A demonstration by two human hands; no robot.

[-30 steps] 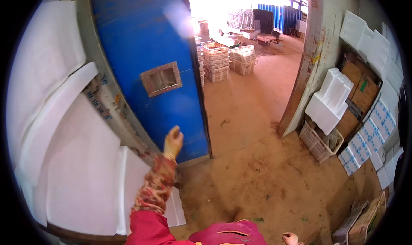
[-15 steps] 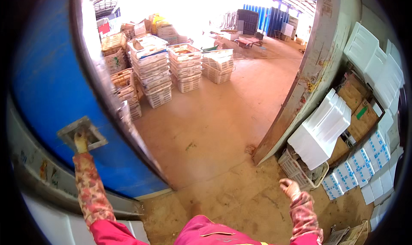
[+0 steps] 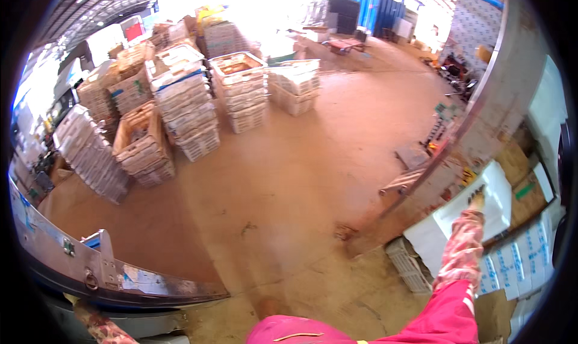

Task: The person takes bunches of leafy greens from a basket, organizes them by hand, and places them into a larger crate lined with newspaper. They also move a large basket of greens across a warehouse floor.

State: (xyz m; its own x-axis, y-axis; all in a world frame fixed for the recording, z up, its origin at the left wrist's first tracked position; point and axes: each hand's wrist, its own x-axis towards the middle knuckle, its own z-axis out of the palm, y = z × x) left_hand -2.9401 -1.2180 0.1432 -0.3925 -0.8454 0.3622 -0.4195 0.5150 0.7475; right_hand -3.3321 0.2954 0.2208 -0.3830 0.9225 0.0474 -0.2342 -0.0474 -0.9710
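Note:
At the lower left, my left hand (image 3: 73,299) is a small, dim shape below the metal edge (image 3: 135,278) of the door, which carries a bracket and a ring. Its fingers are too dark and hidden to read. On the right my arm stretches forward, and my right hand (image 3: 476,201) reaches the white foam box (image 3: 497,196) beside the door post. The fingers look spread against the box. Below that box, a pale plastic crate (image 3: 408,266) stands on the floor against the post.
Stacks of slatted plastic crates (image 3: 186,103) stand beyond the doorway on the left. A rusty door post (image 3: 445,169) rises on the right. Blue-marked white boxes (image 3: 518,263) are piled beside it. A low red cart (image 3: 346,46) and a dark bin (image 3: 343,14) are farther back.
My left hand has left the recessed handle in the blue door and dropped lower. The blue door face has gone from view. My right hand has moved up and right to the white box.

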